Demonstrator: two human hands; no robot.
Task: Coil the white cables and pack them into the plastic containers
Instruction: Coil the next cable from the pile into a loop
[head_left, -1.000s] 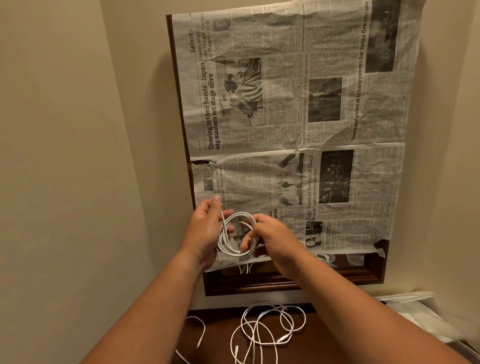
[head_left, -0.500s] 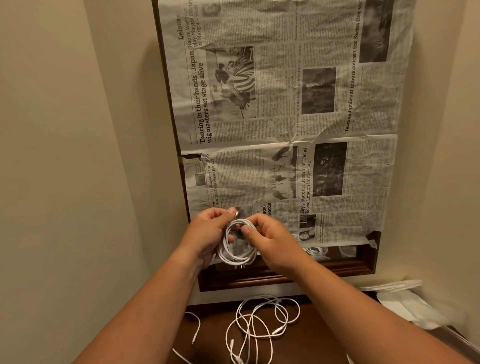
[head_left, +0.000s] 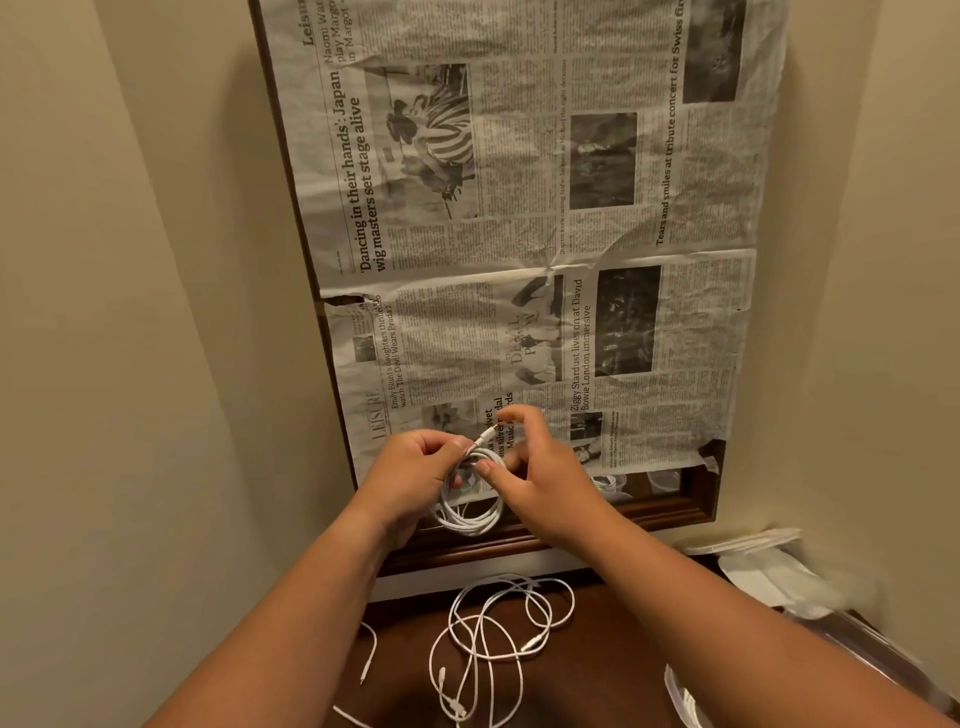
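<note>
- The coiled white cable is up in the air between the two hands. It is a small round bunch of loops, just in front of the bottom of a wooden frame.
- The left hand grips one side of the bunch, with its fingers curled round the loops.
- The right hand pinches the loose end near its little plug, and its thumb rests on the loops.
- I think this cable is light, soft and bendy. It looks smooth, so it may slip, and the loops may spring open if let go.
- The best place to hold it is across all the loops at once, squeezed together. Pulling on the plug could hurt it.
- More loose white cables lie in a tangle on the brown table, right below the hands.
- The plastic containers sit at the right side of the table. They are blurry, so I cannot tell if they are open.
- A newspaper covers most of the frame on the wall.
</note>
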